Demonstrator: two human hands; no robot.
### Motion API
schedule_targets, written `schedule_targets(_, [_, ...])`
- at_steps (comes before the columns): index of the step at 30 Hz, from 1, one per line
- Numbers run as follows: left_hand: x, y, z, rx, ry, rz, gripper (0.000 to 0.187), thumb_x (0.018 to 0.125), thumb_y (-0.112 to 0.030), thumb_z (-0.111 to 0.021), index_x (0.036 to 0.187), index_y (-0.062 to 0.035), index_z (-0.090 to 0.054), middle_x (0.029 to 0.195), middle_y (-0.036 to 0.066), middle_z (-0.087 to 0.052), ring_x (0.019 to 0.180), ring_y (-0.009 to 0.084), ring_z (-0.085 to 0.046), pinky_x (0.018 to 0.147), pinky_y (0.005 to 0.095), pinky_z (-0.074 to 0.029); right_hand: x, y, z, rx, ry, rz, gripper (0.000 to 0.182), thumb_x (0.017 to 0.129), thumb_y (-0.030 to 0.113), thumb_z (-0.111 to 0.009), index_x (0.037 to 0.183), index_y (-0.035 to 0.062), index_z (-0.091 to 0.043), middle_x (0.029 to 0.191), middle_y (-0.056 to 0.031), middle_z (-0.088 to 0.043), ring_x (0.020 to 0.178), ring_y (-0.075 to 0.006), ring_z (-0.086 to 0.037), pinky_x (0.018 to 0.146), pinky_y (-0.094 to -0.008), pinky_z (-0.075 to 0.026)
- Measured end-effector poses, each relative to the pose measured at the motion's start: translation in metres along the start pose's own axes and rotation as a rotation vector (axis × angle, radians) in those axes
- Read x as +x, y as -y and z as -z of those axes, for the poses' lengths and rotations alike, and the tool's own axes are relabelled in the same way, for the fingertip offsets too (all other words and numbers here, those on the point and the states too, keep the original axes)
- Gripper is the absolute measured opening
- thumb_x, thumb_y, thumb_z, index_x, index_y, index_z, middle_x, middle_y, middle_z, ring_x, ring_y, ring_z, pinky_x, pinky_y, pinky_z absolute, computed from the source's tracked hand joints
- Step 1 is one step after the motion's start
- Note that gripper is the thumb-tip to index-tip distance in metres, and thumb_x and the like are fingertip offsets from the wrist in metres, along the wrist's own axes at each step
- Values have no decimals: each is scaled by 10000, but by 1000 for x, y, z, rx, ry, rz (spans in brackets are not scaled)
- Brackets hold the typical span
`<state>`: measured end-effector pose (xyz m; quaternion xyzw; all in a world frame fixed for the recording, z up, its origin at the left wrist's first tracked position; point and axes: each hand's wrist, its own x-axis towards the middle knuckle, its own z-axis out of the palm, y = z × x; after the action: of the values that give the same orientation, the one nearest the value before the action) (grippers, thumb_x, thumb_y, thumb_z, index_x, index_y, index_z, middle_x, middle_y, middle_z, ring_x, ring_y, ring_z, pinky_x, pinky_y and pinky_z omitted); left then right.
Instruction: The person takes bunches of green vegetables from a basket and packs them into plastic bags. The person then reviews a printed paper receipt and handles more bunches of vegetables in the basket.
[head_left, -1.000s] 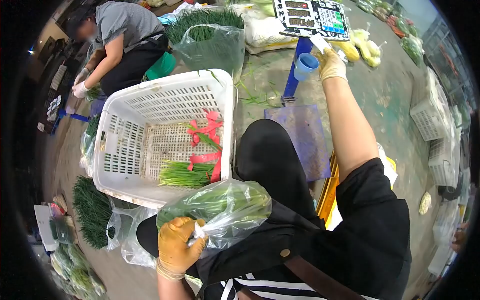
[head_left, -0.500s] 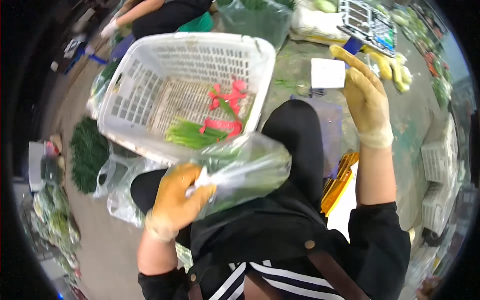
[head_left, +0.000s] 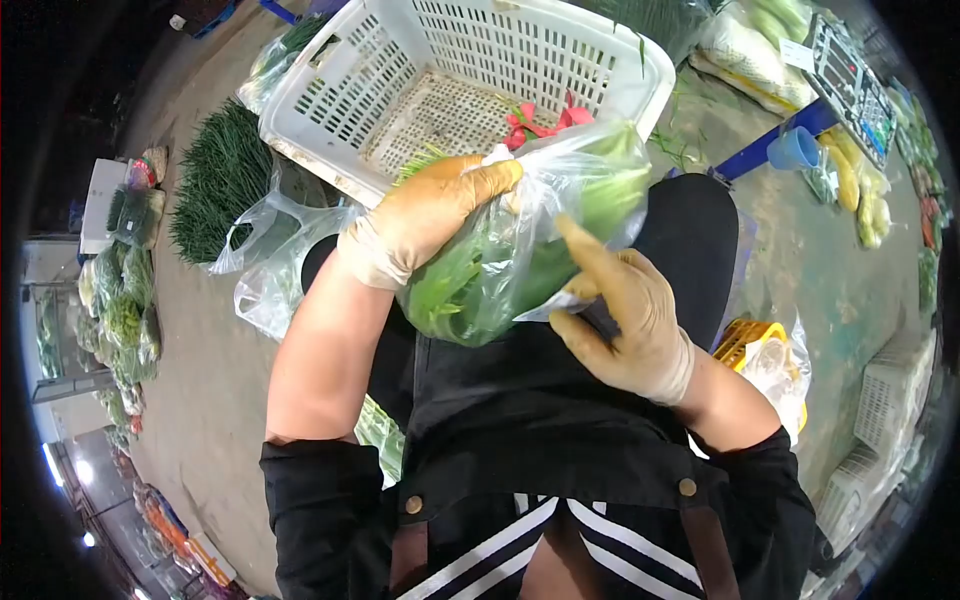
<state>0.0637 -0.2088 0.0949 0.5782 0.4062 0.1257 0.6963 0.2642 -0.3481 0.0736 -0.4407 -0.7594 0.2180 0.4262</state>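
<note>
Both my hands wear thin yellowish gloves. My left hand [head_left: 430,215] is closed around the gathered neck of a clear plastic bag [head_left: 490,270] full of leafy green vegetables, held tilted over my lap. At the bag's lower right side is my right hand [head_left: 630,320], with its index finger stretched out and its thumb apart. Beside those fingertips, a white label [head_left: 545,306] lies against the plastic, partly covered by the fingers. Just beyond the bag stands a white slatted crate [head_left: 655,85], with red tape strips [head_left: 550,122] and some green stalks inside, mostly hidden behind the bag.
Dark green bundled greens [head_left: 220,180] and clear plastic bags [head_left: 285,250] lie on the floor to the left. At the upper right are a scale [head_left: 850,90], a blue cup [head_left: 793,149] and a white sack [head_left: 745,60]. A yellow basket [head_left: 745,340] stands by my right leg.
My right hand has come down from near the scale to the bag, bringing the white label with it. The bag has been lifted and turned in my left hand. The view has shifted.
</note>
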Motion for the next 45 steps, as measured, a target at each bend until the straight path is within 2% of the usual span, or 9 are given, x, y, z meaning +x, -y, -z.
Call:
schedule_targets(10, [-12, 19, -6, -370, -32, -93, 410, 978, -387, -501, 1044, -1, -620, 949, 46, -644, 813, 103, -587, 726, 245, -479, 15, -33, -29, 167, -157, -253, 842, 684, 45, -787, 1415, 9, -370, 753, -75, -594, 700, -198, -607, 734, -310, -484])
schedule_targets(19, [-88, -23, -29, -67, -164, -331, 342, 996, -322, -476, 1080, -27, -627, 939, 40, -628, 842, 132, -573, 748, 242, -462, 22, -31, -44, 17, -93, 12, 889, 666, 135, -818, 1387, -87, -346, 1044, -189, -605, 880, -296, -606, 795, -372, -484])
schedule_targets(22, [-116, -28, -23, -111, -126, -413, 421, 938, -322, -595, 1160, 36, -616, 1041, 76, -663, 959, 144, -592, 858, 267, -461, 23, -24, -42, -134, -78, 118, 890, 685, 183, -817, 1366, -136, -342, 1144, -235, -581, 963, -334, -599, 835, -403, -476])
schedule_targets(26, [-141, -2, -25, 241, -453, -651, 167, 951, -151, -482, 945, -43, -609, 839, 65, -634, 720, 188, -600, 616, 266, -453, 54, 7, -54, -24, -180, 337, 851, 777, 140, -761, 1427, -54, -247, 1298, -215, -492, 1119, -317, -540, 976, -399, -431])
schedule_targets(28, [-146, 15, -9, -219, -164, -844, 101, 879, -134, -572, 900, -80, -655, 858, 47, -662, 757, 174, -628, 661, 266, -476, 70, 26, -68, 107, -146, 305, 938, 748, 183, -798, 1448, -44, -216, 1291, -196, -489, 1073, -275, -544, 939, -368, -437])
schedule_targets(33, [-234, 27, -3, -122, -566, -478, 179, 887, -165, -593, 1005, -33, -623, 935, 72, -660, 852, 188, -623, 759, 287, -466, 94, 62, -91, 175, -67, 400, 900, 761, 277, -802, 1433, -54, -302, 1044, -88, -566, 898, -170, -540, 827, -282, -443])
schedule_targets(36, [-295, 30, -10, -108, -808, -279, 251, 892, -183, -605, 1069, -5, -604, 981, 87, -659, 909, 197, -620, 817, 299, -460, 93, 55, -92, 247, -24, 378, 613, 912, 79, -592, 1434, -42, -296, 1140, -125, -544, 1025, -181, -518, 930, -300, -400])
schedule_targets(43, [-399, 76, -44, -255, -1308, 67, 430, 903, -226, -634, 1216, 60, -560, 1088, 122, -656, 1042, 217, -612, 954, 328, -446, 108, -27, -89, 226, 176, -48, 438, 937, 74, -543, 1357, -13, -453, 1372, -130, -487, 1117, -162, -508, 999, -301, -371])
schedule_targets(45, [-417, 113, -58, -314, -1400, 132, 414, 879, -335, -667, 1106, 8, -619, 986, 67, -665, 922, 158, -606, 844, 289, -454, 117, -63, -79, 253, 224, -158, 389, 946, 84, -516, 1319, -25, -496, 1366, -131, -506, 1172, -163, -493, 1002, -297, -367])
